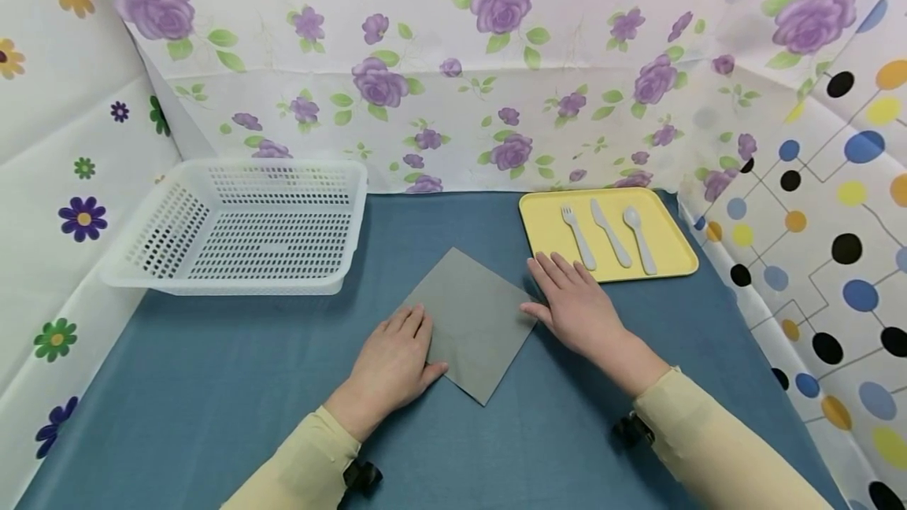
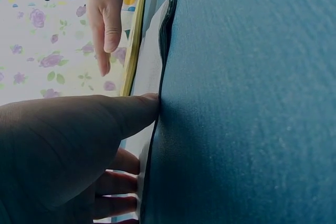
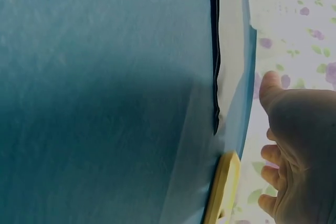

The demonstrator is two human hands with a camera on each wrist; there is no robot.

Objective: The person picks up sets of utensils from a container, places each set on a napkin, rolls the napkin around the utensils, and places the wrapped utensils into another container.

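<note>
A grey folded napkin lies on the blue cloth, turned so its corners point near and far. At one corner its stacked layers show in the left wrist view. My left hand rests on the napkin's left side, thumb and fingertips touching it. My right hand, fingers extended, is held by the napkin's right corner and the tray's near edge. From the right wrist view, that hand appears raised off the table, with nothing in its grasp.
A yellow tray at the back right carries a grey fork, knife and spoon. At the back left stands a white perforated basket. Patterned sheets hang behind and at both sides.
</note>
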